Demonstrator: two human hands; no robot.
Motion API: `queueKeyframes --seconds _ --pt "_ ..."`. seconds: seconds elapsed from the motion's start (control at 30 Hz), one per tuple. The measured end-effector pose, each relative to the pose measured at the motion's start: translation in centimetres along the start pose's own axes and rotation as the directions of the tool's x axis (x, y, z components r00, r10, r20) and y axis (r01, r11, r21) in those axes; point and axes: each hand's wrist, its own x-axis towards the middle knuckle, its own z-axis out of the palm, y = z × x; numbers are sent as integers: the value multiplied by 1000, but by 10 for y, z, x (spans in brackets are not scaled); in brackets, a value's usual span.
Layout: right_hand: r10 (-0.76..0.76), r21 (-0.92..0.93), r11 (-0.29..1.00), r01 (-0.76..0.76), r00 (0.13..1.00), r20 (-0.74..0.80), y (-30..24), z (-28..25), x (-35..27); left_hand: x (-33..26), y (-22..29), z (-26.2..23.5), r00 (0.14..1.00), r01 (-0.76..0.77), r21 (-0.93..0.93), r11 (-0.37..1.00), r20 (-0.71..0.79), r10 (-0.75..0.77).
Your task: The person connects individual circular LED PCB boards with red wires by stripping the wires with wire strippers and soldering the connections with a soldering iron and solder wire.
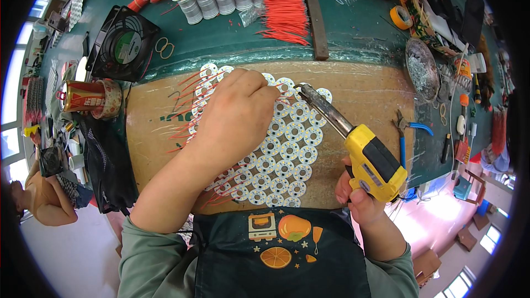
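Right hand (361, 205), head view, wrapped round the yellow soldering gun (375, 157) at the brown board's (370, 88) lower right, the gun's long axis slanting up-left over the board, metal tip (307, 92) just right of the left hand (240, 113), which bends over round white circuit discs (283, 152) on the board, fingertips hidden, can't tell whether pinching anything. Right hand nearer the gun's body, left nearer its tip. Counts: one gun, one board, one fan (124, 41) off the board's upper left, one pair of blue-handled pliers (402, 152) at its right edge, discs in dozens, partly covered, no exact number.
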Motion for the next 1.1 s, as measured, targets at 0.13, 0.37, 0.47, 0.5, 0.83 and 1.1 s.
queueKeyframes --seconds 0.13,0.37,0.47,0.5,0.83,1.1 --pt "11 29 1000 -12 1000 24 -1 -2 -4 2 8 -14 999 30 11 999 42 -31" --pt "48 -40 998 -45 996 81 7 -6 -12 -18 8 -13 997 50 -40 998 64 -48" --pt "60 -71 996 -53 992 114 11 -9 -14 -22 7 -10 998 55 -49 997 22 -54" --pt "62 -74 996 -54 992 113 12 -10 -15 -22 6 -9 998 59 -47 997 2 -59" --pt "65 -101 993 -56 995 80 9 -3 -11 -25 3 -4 999 7 27 1000 -50 -5" --pt "33 -106 994 -15 985 171 1 -4 -7 -26 4 -6 1000 21 44 999 -22 -21"
